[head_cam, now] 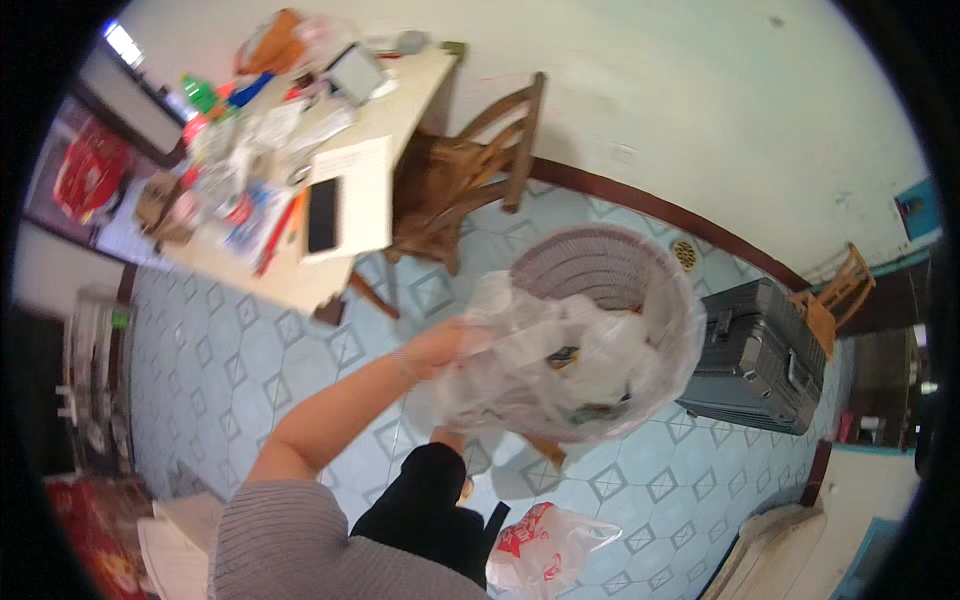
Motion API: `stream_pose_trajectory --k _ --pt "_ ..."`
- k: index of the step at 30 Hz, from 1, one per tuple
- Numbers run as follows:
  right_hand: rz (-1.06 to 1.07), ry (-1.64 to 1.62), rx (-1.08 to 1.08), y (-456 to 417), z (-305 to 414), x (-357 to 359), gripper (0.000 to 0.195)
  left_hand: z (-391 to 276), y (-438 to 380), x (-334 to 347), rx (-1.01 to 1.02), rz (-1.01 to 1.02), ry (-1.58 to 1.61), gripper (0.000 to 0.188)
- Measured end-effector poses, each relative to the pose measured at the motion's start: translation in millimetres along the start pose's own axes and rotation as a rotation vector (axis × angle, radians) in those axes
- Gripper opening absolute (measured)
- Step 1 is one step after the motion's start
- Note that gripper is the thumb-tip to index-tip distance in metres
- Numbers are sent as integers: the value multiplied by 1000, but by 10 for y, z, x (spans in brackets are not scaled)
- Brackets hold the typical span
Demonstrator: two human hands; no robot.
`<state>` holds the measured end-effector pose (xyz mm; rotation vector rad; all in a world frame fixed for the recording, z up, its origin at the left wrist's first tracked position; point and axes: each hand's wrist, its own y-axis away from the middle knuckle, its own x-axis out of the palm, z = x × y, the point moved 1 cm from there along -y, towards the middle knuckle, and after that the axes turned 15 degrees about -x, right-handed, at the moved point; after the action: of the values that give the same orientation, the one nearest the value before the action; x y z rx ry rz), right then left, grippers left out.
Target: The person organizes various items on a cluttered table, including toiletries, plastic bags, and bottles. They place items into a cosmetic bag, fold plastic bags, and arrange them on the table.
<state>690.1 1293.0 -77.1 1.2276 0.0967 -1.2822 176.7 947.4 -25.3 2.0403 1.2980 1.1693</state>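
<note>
My left hand point(448, 346) reaches out from a grey ribbed sleeve and is closed on the gathered edge of a translucent plastic liner point(495, 330). That liner lines a round, pale pink wastebasket point(585, 259) of woven-look plastic and folds over its rim. Crumpled white rubbish point(611, 341) and a few dark and green bits lie inside. Below the basket, part of a wooden piece point(546, 450) shows. On the floor in front of me stands a white plastic carrier bag point(559, 551) with red print. My right hand is not in view.
A cluttered table point(300, 289) at upper left carries a dark phone point(323, 214) on a notebook, bottles and bags. A wooden chair point(480, 161) stands against it. Right of the basket are a dark grey suitcase point(757, 360) and a small wooden chair point(832, 300).
</note>
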Motion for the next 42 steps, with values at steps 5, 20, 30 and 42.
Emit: stream_pose_trajectory --k 5,20,30,42 --pt "67 70 -124 410 -354 368 24 1043 2149 -767 -93 -389 -219 31" --pt "409 536 17 1184 -186 1214 38 6793 -40 -3626 -356 -1032 -1247 21" --pt "537 672 -480 1111 903 1733 29 7878 694 -3818 -520 -979 257 20" --pt "693 919 -1414 2119 5014 2370 9 4456 5391 -4310 115 -352 749 22"
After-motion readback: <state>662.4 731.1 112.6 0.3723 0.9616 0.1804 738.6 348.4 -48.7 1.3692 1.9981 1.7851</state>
